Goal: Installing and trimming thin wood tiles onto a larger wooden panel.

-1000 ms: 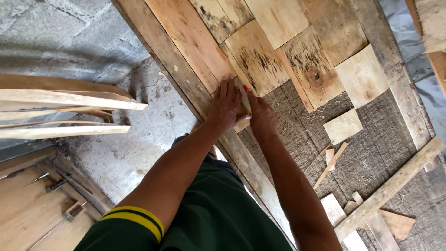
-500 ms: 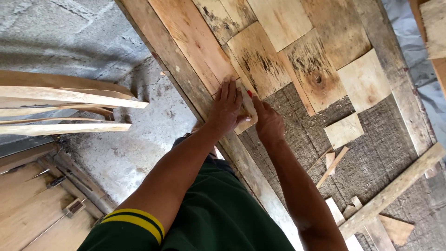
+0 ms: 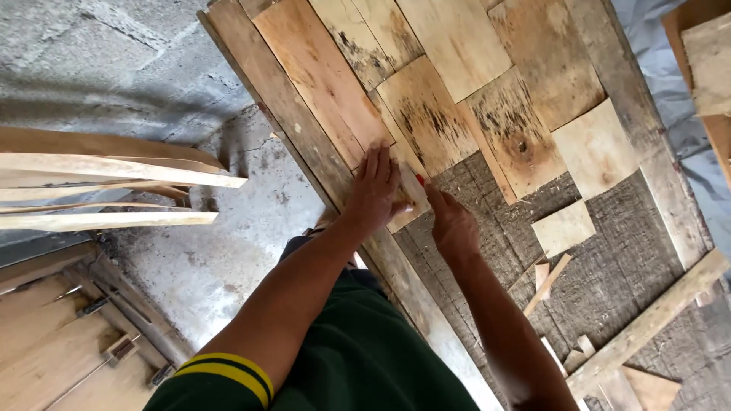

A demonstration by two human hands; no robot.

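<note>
Head view: my left hand [image 3: 375, 194] flat, fingers spread, palm pressing small veneer piece [image 3: 409, 199] onto woven mat [image 3: 609, 274]. Piece lies under fingertips, against long wooden frame board [image 3: 304, 141]. My right hand [image 3: 451, 222] just beside — fingers curled, pinching piece's near edge. Beyond fingertips: laid veneer sheets [image 3: 457, 99]. Left of left hand — concrete floor [image 3: 221, 259], stacked planks [image 3: 106, 183].
</note>
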